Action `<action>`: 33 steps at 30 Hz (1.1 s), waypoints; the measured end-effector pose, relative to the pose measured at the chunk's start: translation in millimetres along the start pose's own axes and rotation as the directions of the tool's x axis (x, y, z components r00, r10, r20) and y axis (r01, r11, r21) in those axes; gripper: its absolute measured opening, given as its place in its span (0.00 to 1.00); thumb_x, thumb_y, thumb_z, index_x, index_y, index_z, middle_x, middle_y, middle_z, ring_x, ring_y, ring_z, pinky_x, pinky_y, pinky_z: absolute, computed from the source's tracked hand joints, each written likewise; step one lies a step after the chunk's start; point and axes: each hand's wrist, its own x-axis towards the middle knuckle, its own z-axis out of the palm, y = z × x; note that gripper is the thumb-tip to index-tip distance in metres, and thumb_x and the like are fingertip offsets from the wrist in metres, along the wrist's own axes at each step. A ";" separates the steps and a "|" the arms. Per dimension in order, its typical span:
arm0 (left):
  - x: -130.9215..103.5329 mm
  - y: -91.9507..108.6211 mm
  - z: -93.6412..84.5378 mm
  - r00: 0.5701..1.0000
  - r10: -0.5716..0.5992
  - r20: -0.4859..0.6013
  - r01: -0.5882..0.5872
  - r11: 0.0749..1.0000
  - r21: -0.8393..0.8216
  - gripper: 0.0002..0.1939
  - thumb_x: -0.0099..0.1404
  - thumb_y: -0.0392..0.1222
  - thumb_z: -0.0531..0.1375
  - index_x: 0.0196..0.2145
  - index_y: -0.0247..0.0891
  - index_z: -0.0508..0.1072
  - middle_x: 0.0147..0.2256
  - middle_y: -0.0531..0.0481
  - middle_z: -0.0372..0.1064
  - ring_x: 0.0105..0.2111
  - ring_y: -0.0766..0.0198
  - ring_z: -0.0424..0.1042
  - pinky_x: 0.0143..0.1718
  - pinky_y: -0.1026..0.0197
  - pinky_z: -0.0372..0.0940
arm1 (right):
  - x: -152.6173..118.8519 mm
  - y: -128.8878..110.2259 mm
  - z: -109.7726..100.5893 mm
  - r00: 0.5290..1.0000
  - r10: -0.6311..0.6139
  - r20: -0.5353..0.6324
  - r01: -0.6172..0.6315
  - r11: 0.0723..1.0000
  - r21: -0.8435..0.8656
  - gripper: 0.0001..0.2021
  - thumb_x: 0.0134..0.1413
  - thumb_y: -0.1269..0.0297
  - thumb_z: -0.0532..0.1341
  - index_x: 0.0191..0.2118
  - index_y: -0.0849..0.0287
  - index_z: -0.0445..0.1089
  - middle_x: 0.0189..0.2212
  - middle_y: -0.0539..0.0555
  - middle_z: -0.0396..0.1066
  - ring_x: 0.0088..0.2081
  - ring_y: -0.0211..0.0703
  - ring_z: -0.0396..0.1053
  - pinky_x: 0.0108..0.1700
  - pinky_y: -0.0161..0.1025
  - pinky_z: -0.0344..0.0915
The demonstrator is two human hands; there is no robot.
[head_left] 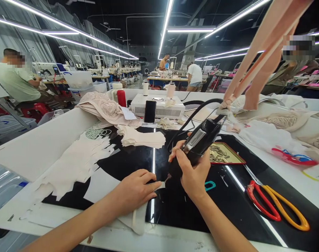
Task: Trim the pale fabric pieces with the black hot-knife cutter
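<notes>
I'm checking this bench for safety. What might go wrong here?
1. The left hand pins the strap right at the tip of the tool held by the right hand; a slip may hurt the fingertips.
2. The cord loops over the bench and may snag.
3. The scissors lie near the right forearm.

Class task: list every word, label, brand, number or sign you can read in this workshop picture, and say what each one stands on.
No text here can be read.
White control box: no legible label.
Black cutting tool in the right hand: silver plate, no readable marking.
Red bottle: nothing legible.
Small tray: pattern only, no words.
Far wall signs: too small and blurred.
</notes>
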 end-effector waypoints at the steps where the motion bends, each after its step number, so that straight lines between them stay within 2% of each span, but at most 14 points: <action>1: -0.1 -0.1 -0.4 1.000 0.000 -0.001 0.000 1.000 -0.003 0.17 0.74 0.41 0.65 0.58 0.38 0.73 0.50 0.45 0.72 0.49 0.54 0.72 0.53 0.52 0.72 | -0.5 -0.6 -0.9 1.000 -0.001 0.000 0.001 1.000 0.009 0.13 0.58 0.68 0.69 0.44 0.51 0.66 0.32 0.43 0.74 0.25 0.35 0.72 0.28 0.36 0.73; 9: -0.4 -0.3 0.5 0.999 -0.022 0.026 0.023 0.999 -0.038 0.18 0.75 0.40 0.63 0.60 0.39 0.72 0.51 0.45 0.72 0.49 0.54 0.71 0.52 0.52 0.73 | -7.7 -4.0 -1.2 1.000 0.015 0.019 -0.016 0.999 0.031 0.15 0.57 0.71 0.68 0.46 0.50 0.67 0.32 0.43 0.74 0.25 0.34 0.72 0.28 0.36 0.73; 15: -3.1 -1.2 0.8 0.998 -0.037 -0.059 0.033 0.997 -0.075 0.13 0.78 0.39 0.59 0.57 0.38 0.74 0.49 0.44 0.73 0.48 0.56 0.72 0.52 0.53 0.72 | -8.1 -3.6 -1.6 1.000 0.015 0.017 -0.015 1.000 0.017 0.16 0.57 0.70 0.69 0.46 0.50 0.66 0.33 0.42 0.74 0.25 0.34 0.72 0.28 0.36 0.73; 20: -11.3 -2.7 -1.5 0.994 -0.037 -0.102 0.031 0.998 -0.061 0.12 0.80 0.38 0.55 0.52 0.41 0.78 0.46 0.44 0.74 0.43 0.59 0.73 0.47 0.56 0.73 | -9.1 -3.5 -3.9 0.999 0.006 0.034 -0.006 1.000 0.019 0.15 0.57 0.70 0.70 0.44 0.50 0.65 0.33 0.43 0.73 0.26 0.34 0.72 0.29 0.35 0.73; 25: -22.3 -2.5 -3.3 0.990 -0.071 -0.120 0.060 0.994 -0.093 0.12 0.79 0.37 0.56 0.52 0.40 0.79 0.47 0.44 0.74 0.45 0.58 0.74 0.56 0.50 0.73 | -8.6 -5.3 -3.8 0.999 -0.011 0.036 0.011 1.000 0.002 0.14 0.58 0.69 0.70 0.44 0.51 0.66 0.33 0.44 0.73 0.27 0.36 0.72 0.29 0.37 0.73; 29: -27.1 -0.3 -5.1 0.985 -0.111 -0.134 0.090 0.984 -0.154 0.12 0.79 0.36 0.56 0.52 0.39 0.79 0.47 0.43 0.75 0.46 0.58 0.75 0.56 0.50 0.73 | -8.6 -6.0 -5.8 1.000 0.016 0.023 -0.016 1.000 0.007 0.20 0.57 0.69 0.71 0.52 0.49 0.66 0.33 0.44 0.73 0.27 0.36 0.71 0.28 0.38 0.72; 33: -29.7 1.6 -2.1 0.973 -0.142 -0.181 0.104 0.973 -0.205 0.13 0.80 0.37 0.56 0.52 0.38 0.80 0.48 0.43 0.76 0.47 0.58 0.76 0.56 0.51 0.74 | -8.4 -6.1 -7.9 0.999 0.035 0.010 -0.035 0.999 0.008 0.22 0.57 0.67 0.72 0.53 0.49 0.66 0.33 0.44 0.73 0.27 0.37 0.71 0.30 0.40 0.73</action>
